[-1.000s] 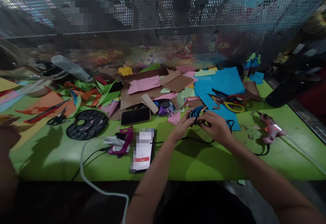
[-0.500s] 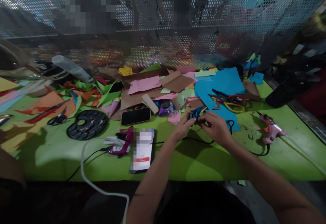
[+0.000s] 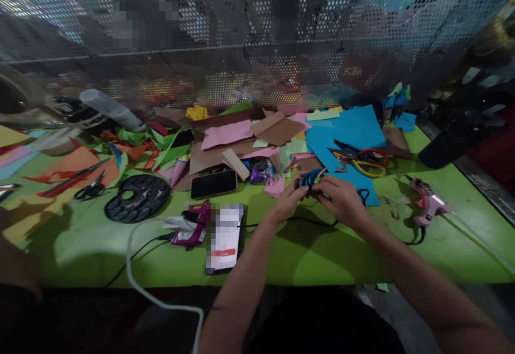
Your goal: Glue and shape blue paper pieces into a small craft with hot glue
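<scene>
Between my hands, above the green table (image 3: 306, 263), is a small piece of curled blue paper (image 3: 309, 177) with several layered strips. My left hand (image 3: 290, 197) is closed around its left side. The fingers of my right hand (image 3: 336, 196) pinch at its right edge, and their tips partly hide the paper. Just beyond lie a large blue sheet (image 3: 350, 128) and scissors with red and yellow handles (image 3: 370, 163). A pink hot glue gun (image 3: 429, 203) rests to the right, its cord running along the table.
Left of my arms lie a lit phone (image 3: 227, 241), a purple power strip (image 3: 191, 230), a dark phone (image 3: 214, 184) and a black round palette (image 3: 137, 197). Paper scraps (image 3: 229, 134) cover the back, below a perforated metal panel (image 3: 241, 32). A dark bottle (image 3: 438, 147) lies right.
The fingers of my right hand have shifted slightly against the blue paper. Both hands stay in nearly the same place, and the view has moved a little.
</scene>
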Demonstrator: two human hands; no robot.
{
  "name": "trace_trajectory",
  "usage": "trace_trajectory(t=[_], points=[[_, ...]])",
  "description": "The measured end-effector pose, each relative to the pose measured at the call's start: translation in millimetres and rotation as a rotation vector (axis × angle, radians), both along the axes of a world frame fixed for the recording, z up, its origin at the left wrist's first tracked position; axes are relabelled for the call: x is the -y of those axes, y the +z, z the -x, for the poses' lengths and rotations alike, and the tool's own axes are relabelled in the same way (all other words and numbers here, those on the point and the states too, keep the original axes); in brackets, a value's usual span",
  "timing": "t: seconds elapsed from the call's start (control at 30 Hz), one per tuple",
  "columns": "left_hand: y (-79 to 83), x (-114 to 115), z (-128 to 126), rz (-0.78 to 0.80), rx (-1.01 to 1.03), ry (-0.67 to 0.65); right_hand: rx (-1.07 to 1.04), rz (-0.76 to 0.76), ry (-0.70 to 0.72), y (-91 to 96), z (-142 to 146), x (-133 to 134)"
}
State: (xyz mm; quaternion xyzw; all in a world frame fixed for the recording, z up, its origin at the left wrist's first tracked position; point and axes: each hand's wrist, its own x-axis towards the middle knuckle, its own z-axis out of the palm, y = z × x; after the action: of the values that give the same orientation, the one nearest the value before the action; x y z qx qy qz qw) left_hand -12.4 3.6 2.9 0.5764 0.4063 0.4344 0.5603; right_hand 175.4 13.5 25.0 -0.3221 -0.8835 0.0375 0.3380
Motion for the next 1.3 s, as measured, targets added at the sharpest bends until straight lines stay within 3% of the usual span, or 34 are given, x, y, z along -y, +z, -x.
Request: trace_trajectory(t=[0.1,0.3,0.5,0.83,0.93,1.13,1.3], points=[[-1.1,-0.3,0.0,-0.008,-0.007,0.002,-0.015,0.049,0.003,0.2,1.7,1.2],[-2.3,-0.7,-0.6,-0.005,0.014,0.003,0.055,-0.019,-0.037,-0.8,2.3,1.1],[-2.3,-0.9,-0.6,-0.01,0.02,0.017,-0.028,0.01,-0.023,-2.4,1.3,1.1],[-0.8,0.1,-0.8,-0.011,0.013,-0.018,0.101,-0.143,-0.035,-2.5,0.5,-0.6],[-0.5,0.2,-1.0,-0.007,0.007,-0.006,0.067,-0.098,-0.03,-3.2,0.5,0.0],[2.0,-2.7,-0.1,0.038,0.08,0.024,-0.28,0.185,0.039,6.9,-1.9,1.6],[3.6,-3.5,-1.0,0.061,0.092,0.028,-0.323,0.197,0.022,5.9,-2.8,-1.2]])
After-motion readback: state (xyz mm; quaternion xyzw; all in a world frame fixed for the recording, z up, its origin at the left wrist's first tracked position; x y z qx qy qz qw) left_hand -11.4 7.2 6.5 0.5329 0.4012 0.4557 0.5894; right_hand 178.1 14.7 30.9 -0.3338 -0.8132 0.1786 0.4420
